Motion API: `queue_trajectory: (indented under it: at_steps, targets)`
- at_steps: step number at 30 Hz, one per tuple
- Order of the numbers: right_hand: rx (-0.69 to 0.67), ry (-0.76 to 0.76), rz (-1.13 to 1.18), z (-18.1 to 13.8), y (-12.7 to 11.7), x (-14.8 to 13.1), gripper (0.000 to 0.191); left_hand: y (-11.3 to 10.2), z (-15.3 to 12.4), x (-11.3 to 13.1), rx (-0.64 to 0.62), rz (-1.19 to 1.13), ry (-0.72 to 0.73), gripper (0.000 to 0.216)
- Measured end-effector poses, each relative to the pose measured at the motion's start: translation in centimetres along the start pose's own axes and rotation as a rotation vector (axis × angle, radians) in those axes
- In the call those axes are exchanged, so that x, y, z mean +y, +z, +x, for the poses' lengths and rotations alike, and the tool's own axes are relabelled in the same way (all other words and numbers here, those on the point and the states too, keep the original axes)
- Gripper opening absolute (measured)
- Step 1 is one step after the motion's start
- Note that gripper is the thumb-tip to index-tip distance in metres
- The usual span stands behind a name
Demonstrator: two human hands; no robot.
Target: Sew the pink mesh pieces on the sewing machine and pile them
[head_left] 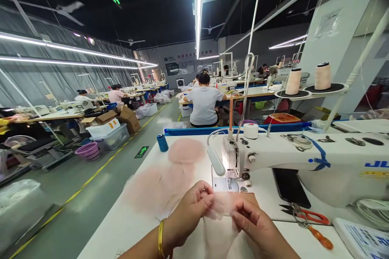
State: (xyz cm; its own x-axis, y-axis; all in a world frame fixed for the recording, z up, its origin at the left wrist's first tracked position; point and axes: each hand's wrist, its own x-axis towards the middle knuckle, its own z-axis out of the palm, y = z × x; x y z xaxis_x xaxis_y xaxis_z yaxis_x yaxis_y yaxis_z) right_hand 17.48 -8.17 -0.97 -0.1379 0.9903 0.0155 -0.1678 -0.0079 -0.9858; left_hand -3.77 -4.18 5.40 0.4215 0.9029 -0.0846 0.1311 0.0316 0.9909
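Note:
My left hand (190,210) and my right hand (253,222) both pinch a small piece of sheer pink fabric (223,204) just in front of the needle plate (225,184) of a white sewing machine (304,158). A gold bangle sits on my left wrist. More pink sheer pieces (170,178) lie spread on the white table (121,226) to the left of my hands.
Orange-handled scissors (313,226) and a black phone (290,188) lie right of the needle. A blue thread spool (162,143) stands at the table's far left. Two thread cones (308,79) sit on a stand. Other workers (204,101) sit at machines beyond; an aisle (91,186) runs left.

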Motion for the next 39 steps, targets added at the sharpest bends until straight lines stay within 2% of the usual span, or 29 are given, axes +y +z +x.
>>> queue_trajectory:
  at_steps: [2,3,7,10,14,17,19,22,25,28,31,33,39]
  targets:
    - [0.06,0.002,0.011,0.1,-0.3,-0.3,0.061,0.5,0.0,-0.6,0.121,0.165,0.086,0.05]
    - [0.078,0.002,0.017,0.1,-0.4,-0.4,0.062,0.9,-0.1,-0.9,0.126,0.226,0.125,0.048]
    - [0.096,0.045,0.064,0.0,-0.1,-0.2,0.069,3.3,-0.3,-2.3,-0.124,0.217,0.146,0.06]
    - [0.079,0.091,0.092,-0.4,0.1,-0.4,0.073,4.0,0.2,-2.7,-0.153,0.12,0.042,0.059]
    - [0.071,0.123,0.104,-1.1,-1.3,-1.2,0.073,1.7,0.4,-2.0,-0.255,-0.148,-0.189,0.057]
    - [-0.031,0.158,0.065,-1.1,-2.6,-1.5,0.07,-0.5,0.6,-1.6,-0.334,-0.161,-0.315,0.051]
    - [-0.148,0.161,0.025,-0.7,-2.8,-1.3,0.069,-1.0,1.1,-1.6,-0.341,-0.107,-0.296,0.053]
    - [-0.25,0.149,-0.029,0.1,-2.5,-1.2,0.068,-0.3,2.8,-1.9,-0.352,0.003,-0.235,0.063]
    - [-0.219,0.165,-0.103,0.8,-2.9,-1.5,0.064,0.7,4.8,-2.0,-0.42,0.143,-0.157,0.046]
    - [-0.16,0.185,-0.226,1.3,-4.6,-2.1,0.055,0.9,6.4,-1.8,-0.48,0.266,-0.088,0.037]
    - [-0.125,0.202,-0.378,1.7,-6.3,-2.7,0.041,1.0,7.1,-1.6,-0.471,0.316,-0.066,0.028]
    - [-0.147,0.199,-0.462,2.3,-6.9,-3.1,0.034,1.2,7.3,-1.6,-0.424,0.335,-0.056,0.023]
    - [-0.245,0.162,-0.59,4.7,-6.0,-3.4,0.024,1.6,7.4,-2.5,-0.289,0.319,-0.08,0.013]
